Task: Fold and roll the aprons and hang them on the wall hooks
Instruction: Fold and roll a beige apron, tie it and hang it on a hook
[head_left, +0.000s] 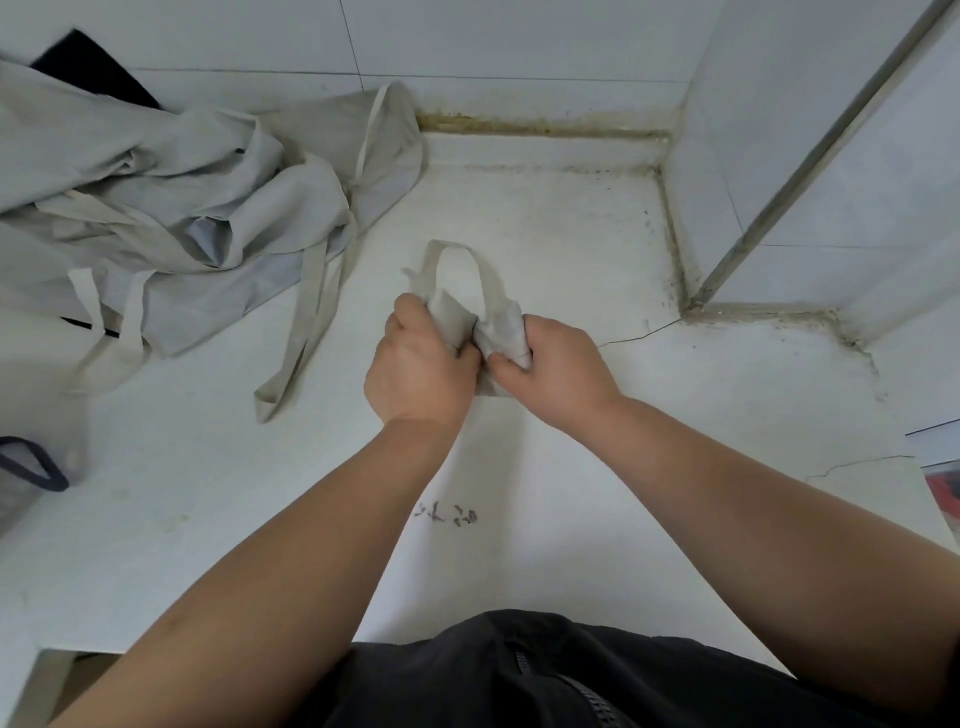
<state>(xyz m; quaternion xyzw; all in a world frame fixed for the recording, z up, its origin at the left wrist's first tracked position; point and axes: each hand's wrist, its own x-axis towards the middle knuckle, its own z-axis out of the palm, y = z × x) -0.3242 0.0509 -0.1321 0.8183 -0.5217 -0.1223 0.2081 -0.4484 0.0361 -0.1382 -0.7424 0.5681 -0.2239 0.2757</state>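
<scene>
White tiled corner, pale worn surface (571, 249). Your left hand (421, 364) and right hand (556, 369) both clamp a small rolled apron (501, 327) between them, its loop (485, 270) lying just beyond your knuckles. The cloth looks soft, light and prone to unrolling: squeeze the roll and hang it by the loop. Loose aprons (182, 208) lie left of your left hand.

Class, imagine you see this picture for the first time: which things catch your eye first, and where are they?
At the centre, the left hand and right hand grip a small rolled apron, its strap loop lying on the white counter behind. A crumpled pile of grey aprons sprawls at the upper left, straps trailing toward the hands.
</scene>
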